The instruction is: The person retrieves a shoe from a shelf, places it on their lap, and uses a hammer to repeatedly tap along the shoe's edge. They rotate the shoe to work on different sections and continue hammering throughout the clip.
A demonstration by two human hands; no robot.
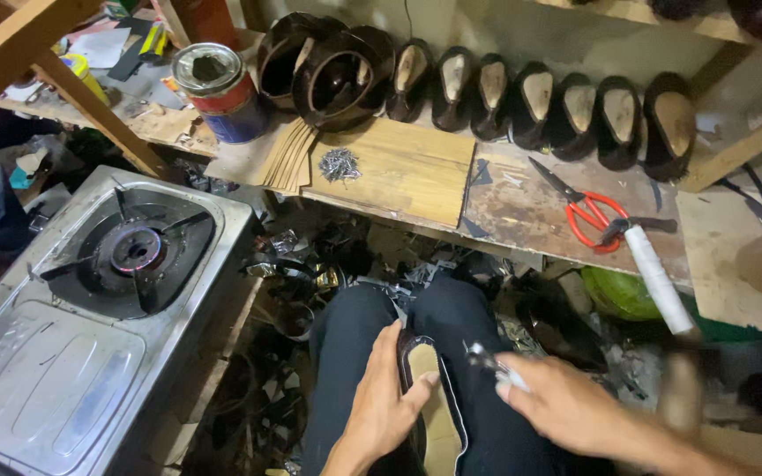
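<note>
The left hand [384,398] steadied a black shoe [429,414] with a tan insole on the person's lap, while the right hand [566,407] held small metal pliers [491,363] just beside it. On the desk [522,207] lay a nail pile [339,164], red scissors [586,211] and a row of shoes [540,101]. A gas stove [90,291] stood to the left.

Single head camera, looking steeply down, close over lap; workbench [522,207] edge ahead, stove [90,317] left.

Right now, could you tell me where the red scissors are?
The scissors lie on the bench, right of the board with the nail pile, below the shoe row, touching a white-handled tool.
</note>
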